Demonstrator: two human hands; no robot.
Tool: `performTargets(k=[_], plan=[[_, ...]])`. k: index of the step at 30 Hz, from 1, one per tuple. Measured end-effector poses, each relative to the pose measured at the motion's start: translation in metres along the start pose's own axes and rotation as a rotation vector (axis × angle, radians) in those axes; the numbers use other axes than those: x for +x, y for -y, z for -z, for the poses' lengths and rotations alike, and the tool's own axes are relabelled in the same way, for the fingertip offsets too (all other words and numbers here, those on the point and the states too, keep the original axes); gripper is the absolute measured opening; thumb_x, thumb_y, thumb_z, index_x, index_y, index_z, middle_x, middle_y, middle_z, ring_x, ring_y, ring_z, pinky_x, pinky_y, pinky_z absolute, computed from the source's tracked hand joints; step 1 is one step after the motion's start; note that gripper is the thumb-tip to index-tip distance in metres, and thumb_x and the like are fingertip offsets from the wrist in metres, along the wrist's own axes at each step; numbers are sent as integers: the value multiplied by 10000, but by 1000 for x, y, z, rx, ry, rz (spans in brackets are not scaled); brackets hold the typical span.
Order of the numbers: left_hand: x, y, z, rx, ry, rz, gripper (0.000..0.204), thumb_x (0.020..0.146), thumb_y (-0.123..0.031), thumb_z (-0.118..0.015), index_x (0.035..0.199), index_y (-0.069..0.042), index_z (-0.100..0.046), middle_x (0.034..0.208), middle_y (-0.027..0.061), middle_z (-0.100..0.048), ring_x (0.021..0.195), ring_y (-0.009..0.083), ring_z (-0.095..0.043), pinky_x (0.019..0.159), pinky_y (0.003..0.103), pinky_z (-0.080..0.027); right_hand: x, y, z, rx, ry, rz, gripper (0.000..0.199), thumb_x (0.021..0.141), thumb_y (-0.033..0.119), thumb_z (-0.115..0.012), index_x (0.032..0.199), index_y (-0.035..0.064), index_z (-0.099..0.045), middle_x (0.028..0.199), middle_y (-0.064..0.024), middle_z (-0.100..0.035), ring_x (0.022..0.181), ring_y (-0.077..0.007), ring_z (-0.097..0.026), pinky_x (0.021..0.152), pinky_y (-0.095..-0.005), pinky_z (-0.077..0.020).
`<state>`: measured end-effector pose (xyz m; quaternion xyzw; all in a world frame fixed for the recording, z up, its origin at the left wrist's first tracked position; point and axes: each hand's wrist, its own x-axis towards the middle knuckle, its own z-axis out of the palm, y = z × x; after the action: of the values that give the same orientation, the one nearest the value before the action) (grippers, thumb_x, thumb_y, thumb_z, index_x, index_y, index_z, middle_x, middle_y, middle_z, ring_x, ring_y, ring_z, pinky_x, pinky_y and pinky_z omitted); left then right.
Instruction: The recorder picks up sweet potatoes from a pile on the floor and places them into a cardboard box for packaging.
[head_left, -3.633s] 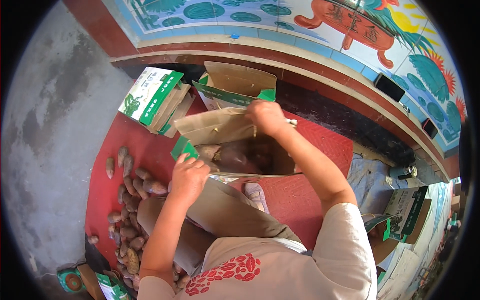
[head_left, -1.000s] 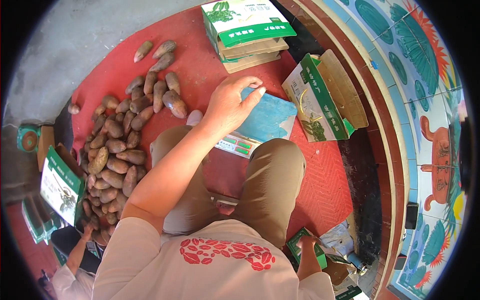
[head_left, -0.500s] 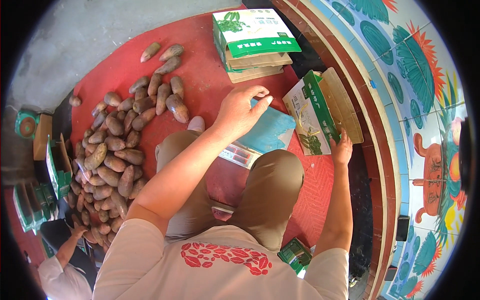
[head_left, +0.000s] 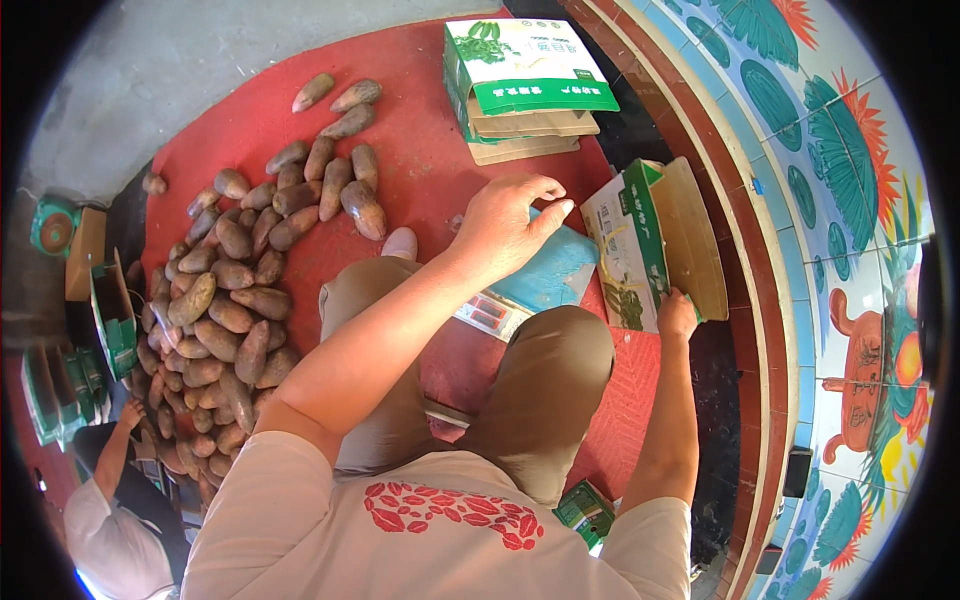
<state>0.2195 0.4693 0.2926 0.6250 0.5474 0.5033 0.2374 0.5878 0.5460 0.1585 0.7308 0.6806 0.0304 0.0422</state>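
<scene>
My left hand (head_left: 512,222) is over a blue-topped weighing scale (head_left: 560,265) between my knees. Its fingers curl loosely, a gap shows between thumb and forefinger, and nothing is visible in them. The scale's display panel faces me. On the right, my right hand (head_left: 677,315) grips the near edge of a white and green cardboard box (head_left: 625,235). The box's brown inside shows toward the wall; my fingertips are partly hidden behind its edge. A large heap of oblong brown and greenish root vegetables (head_left: 228,315) lies to my left.
Flat white and green boxes (head_left: 530,65) are stacked at the far edge of the red mat (head_left: 420,120). A painted tile wall (head_left: 850,250) curves along the right. At lower left, another person's hand (head_left: 132,412) is by the heap, near green cartons (head_left: 112,315).
My right hand has closed more firmly around the box's near edge, and the box has shifted slightly toward me. My left hand stays over the scale. The other person's arm has moved.
</scene>
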Motion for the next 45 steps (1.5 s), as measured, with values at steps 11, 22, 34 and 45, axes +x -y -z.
performTargets(k=[11, 22, 34, 45], plan=[[-1, -6, 8, -35, 4, 42, 220, 847, -197, -629, 970, -14, -632, 918, 139, -659, 894, 274, -627, 797, 340, -482, -102, -66, 24, -26, -127, -209, 185, 881, 255, -540, 916, 82, -597, 797, -170, -649, 726, -357, -639, 621, -458, -501], [0, -1, 10, -25, -29, 2, 213, 845, -185, -629, 961, -6, -629, 905, 136, -662, 861, 261, -642, 773, 330, -492, -152, -52, 107, 171, -411, -34, 164, 832, 118, -616, 747, 15, -519, 646, -173, -537, 576, -354, -550, 514, -405, -429], [4, 17, 22, 221, -300, 15, 344, 828, -237, -640, 1120, -68, -575, 1125, 124, -572, 1076, 312, -515, 913, 380, -422, -71, 84, 106, 272, -283, 611, 89, 731, 41, -588, 808, 84, -598, 731, -130, -609, 683, -331, -599, 629, -417, -472], [6, 15, 31, 150, -169, 149, 369, 859, -313, -593, 1136, -71, -571, 1138, 136, -580, 1103, 323, -496, 958, 401, -391, -63, 93, 129, 14, -85, 649, 106, 797, 144, -603, 882, 131, -665, 802, -72, -635, 795, -255, -618, 721, -380, -491]])
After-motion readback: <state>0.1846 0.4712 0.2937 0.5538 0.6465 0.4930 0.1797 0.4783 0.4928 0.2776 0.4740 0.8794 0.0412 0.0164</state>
